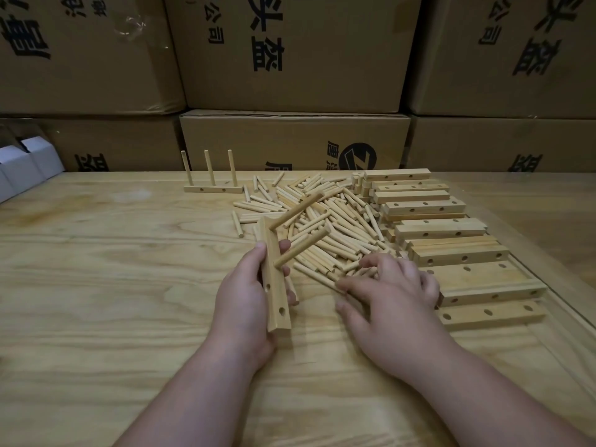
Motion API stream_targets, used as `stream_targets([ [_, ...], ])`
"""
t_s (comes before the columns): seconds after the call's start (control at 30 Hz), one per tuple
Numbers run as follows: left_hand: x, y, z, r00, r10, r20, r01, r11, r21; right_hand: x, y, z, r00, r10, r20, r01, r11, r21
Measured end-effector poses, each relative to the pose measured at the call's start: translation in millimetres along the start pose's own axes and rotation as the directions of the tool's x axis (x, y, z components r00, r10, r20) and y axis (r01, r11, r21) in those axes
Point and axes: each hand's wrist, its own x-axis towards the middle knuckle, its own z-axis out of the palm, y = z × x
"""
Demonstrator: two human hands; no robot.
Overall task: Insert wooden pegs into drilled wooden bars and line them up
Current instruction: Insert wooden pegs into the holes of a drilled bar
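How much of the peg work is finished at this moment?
Done: one finished bar stands at the back with three pegs. In hand: the left hand holds a bar with two pegs in; the right hand reaches into the loose pegs. Left: the stack of empty bars.
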Motion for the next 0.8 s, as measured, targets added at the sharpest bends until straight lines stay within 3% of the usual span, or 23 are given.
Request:
stream_targets([
  [0.37,0.6,-1.2,1.3,1.0,0.025,0.012,-0.025,1.0,-0.01,0.8,-3.5,-1.5,0.998,0.019,-0.057,-0.021,0.999,-0.042],
  [0.47,0.7,0.0,2.8,0.999,0.051,-0.009,-0.051,0.998,-0.039,1.4,-3.8,-4.4,0.988,0.012,-0.154,-0.008,1.0,0.022],
  [0.6,1.3,1.9,4.6,0.997,0.058,-0.06,-0.063,0.994,-0.09,0.2,-3.8,-9.8,0.96,-0.013,-0.278,0.08,0.97,0.23],
  [0.8,1.4,4.4,5.3,0.995,0.045,-0.083,-0.054,0.993,-0.106,-3.5,-8.4,-10.9,0.951,-0.168,-0.26,0.244,0.924,0.295],
])
